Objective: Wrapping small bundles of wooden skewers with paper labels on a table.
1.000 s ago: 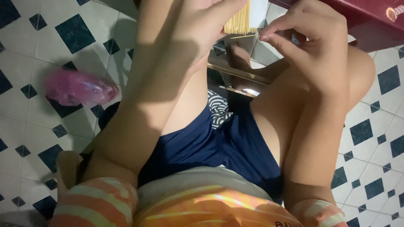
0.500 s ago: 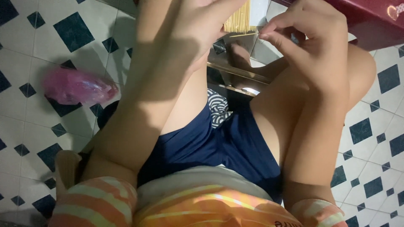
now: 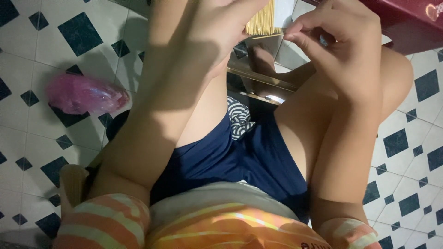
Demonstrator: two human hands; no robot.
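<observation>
My left hand (image 3: pixel 221 27) is raised at the top of the view and grips a bundle of thin yellow sticks (image 3: pixel 263 20), whose lower ends show below my fingers. Just to the right, my right hand (image 3: pixel 341 41) has its fingers curled, and the thumb and forefinger pinch at the bundle's lower right edge. Both forearms reach up from my orange-striped sleeves. I am seated, with dark blue shorts (image 3: pixel 249 157) and bare knees under the hands.
The floor is white tile with dark blue diamonds (image 3: pixel 74 32). A pink plastic bag (image 3: pixel 85 94) lies on it at the left. A dark red piece of furniture (image 3: pixel 406 20) fills the upper right corner. A metal frame (image 3: pixel 263 76) runs under the hands.
The hands and sticks stay almost in place. My right hand's fingertips have shifted slightly at the bundle's edge.
</observation>
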